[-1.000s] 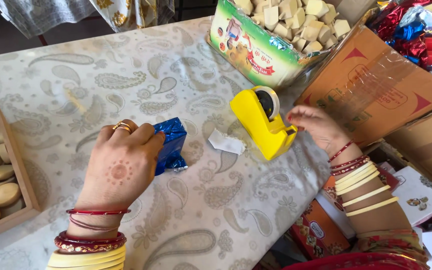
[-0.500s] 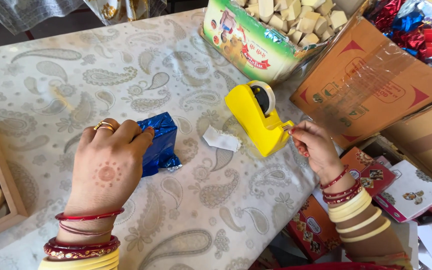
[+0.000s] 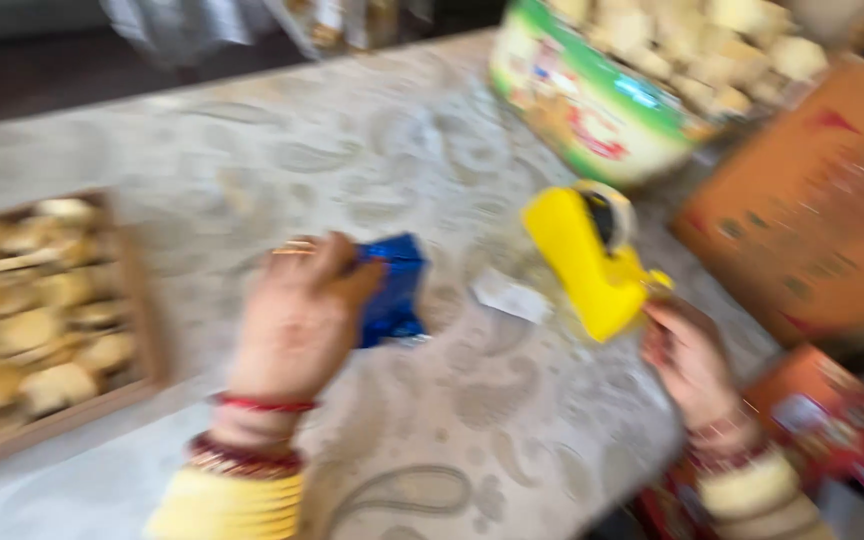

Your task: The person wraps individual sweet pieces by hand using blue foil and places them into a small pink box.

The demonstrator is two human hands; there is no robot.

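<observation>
The picture is blurred. The left hand (image 3: 297, 315) lies palm down, fingers curled over a blue shiny packet (image 3: 394, 290) on the counter (image 3: 432, 150). The right hand (image 3: 687, 355), at the counter's right edge, pinches at the front of a yellow tape dispenser (image 3: 592, 265). Bare patterned cloth lies between them; a wooden tray (image 3: 137, 300) sits left.

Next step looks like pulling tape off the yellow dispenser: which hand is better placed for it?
Probably the right hand: its fingers sit at the front lower end of the yellow tape dispenser. The left hand is pressed on the blue wrapped packet, away from the dispenser. The picture is blurred, so the exact grip cannot be told.
</observation>
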